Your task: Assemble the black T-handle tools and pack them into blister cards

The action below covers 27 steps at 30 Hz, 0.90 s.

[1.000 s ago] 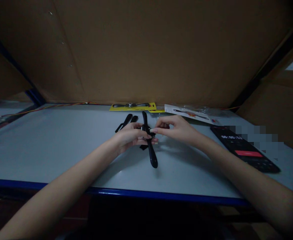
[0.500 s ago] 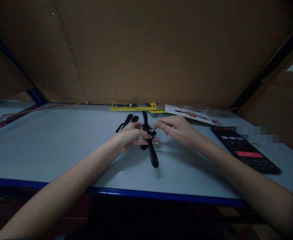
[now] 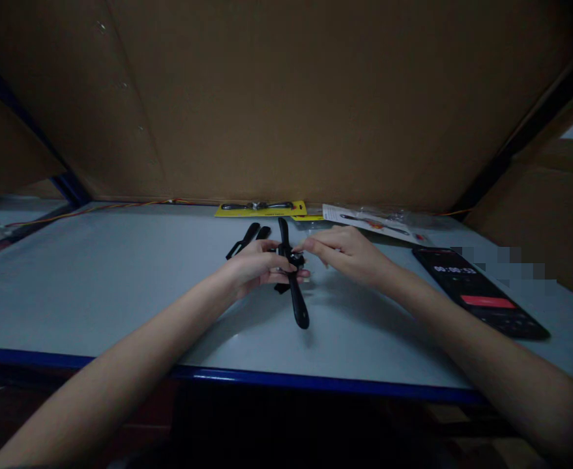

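Two bare forearms (image 3: 120, 368) (image 3: 501, 339), slim and smooth, run out past the bottom corners of the view. Left hand (image 3: 259, 267) and right hand (image 3: 347, 254) are narrow, with long tapered fingers (image 3: 330, 244). Nails (image 3: 306, 275) are long and pale-tipped (dim light, polish unconfirmed). Forearm skin shows no markings.

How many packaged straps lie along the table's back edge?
2: a yellow card at back centre, a white card in clear plastic to its right. A yellow edge between them may be a third.
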Each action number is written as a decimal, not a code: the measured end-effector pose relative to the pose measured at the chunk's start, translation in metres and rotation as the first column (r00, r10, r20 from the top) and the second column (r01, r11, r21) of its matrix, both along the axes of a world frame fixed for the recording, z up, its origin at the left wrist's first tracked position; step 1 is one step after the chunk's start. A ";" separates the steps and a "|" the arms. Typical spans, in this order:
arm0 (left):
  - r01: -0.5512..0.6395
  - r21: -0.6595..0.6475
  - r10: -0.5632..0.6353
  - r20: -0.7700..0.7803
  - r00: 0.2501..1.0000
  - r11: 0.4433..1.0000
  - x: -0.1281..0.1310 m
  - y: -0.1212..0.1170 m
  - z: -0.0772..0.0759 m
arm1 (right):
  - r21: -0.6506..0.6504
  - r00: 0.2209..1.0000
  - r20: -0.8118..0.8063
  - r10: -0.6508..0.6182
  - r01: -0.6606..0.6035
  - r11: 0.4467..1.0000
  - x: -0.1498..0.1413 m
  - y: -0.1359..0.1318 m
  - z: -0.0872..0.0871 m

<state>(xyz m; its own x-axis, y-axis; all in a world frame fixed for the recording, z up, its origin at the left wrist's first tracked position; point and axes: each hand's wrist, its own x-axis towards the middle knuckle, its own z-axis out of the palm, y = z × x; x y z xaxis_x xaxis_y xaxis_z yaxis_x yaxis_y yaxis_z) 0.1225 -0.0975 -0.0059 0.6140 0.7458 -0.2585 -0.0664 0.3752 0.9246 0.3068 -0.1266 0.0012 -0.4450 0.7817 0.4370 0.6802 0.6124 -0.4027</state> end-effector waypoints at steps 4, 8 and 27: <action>0.013 0.014 -0.013 0.012 1.000 1.000 0.000 0.000 0.000 | 0.002 0.999 -0.020 -0.040 0.040 0.999 0.000 -0.001 0.000; 0.004 0.023 -0.004 0.014 1.000 1.000 0.000 0.001 -0.003 | -0.035 0.996 -0.084 0.025 -0.028 0.999 -0.002 -0.003 0.002; -0.029 0.003 0.029 -0.001 1.000 1.000 0.000 0.000 -0.002 | -0.102 1.000 -0.020 0.007 -0.009 0.995 -0.005 -0.004 -0.001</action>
